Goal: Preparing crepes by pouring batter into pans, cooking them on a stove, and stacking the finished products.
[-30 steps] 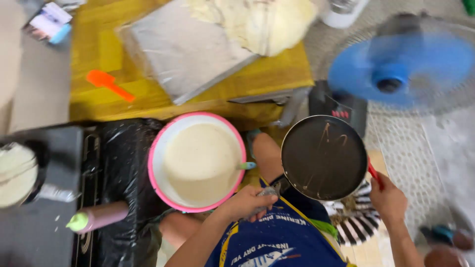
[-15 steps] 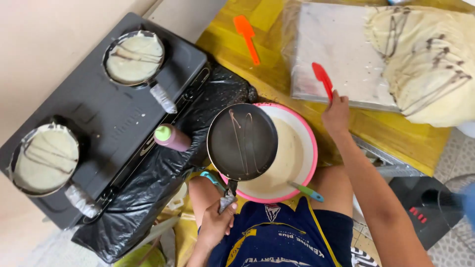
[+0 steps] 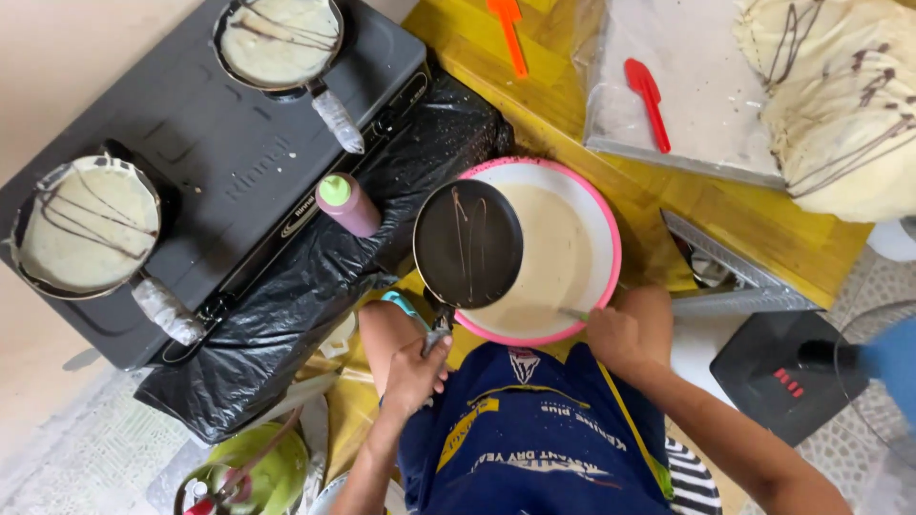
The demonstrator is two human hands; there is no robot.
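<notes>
The left hand [image 3: 415, 372] is closed around the handle of a small black frying pan [image 3: 468, 243], whose long axis runs from that hand up and away, so the round pan sits directly beyond the knuckles, held over the left part of a pink-rimmed bowl of pale batter [image 3: 611, 229]. Thin dark streaks cross the pan's face. The right hand [image 3: 630, 329] is clamped on the slim handle of a ladle or spoon [image 3: 572, 313] at the near rim of the bowl, its tip pointing left toward the pan; this hand is the nearer one to the batter, and pan and utensil meet over the same bowl. To the left of the pan stands a pinkish squeeze bottle with a green cap [image 3: 348, 203] on black plastic sheeting [image 3: 286, 315], beside a dark two-burner stove [image 3: 210, 162]. On the stove sit two more pans, each already filled with a pale crepe streaked in brown [image 3: 86, 224] [image 3: 277, 38]. Beyond the bowl, on the yellow wooden table [image 3: 534, 105], lie an orange spatula [image 3: 509, 29], a red spatula [image 3: 649, 100] on a tray [image 3: 620, 157], and a stack of finished crepes [image 3: 840, 95].
</notes>
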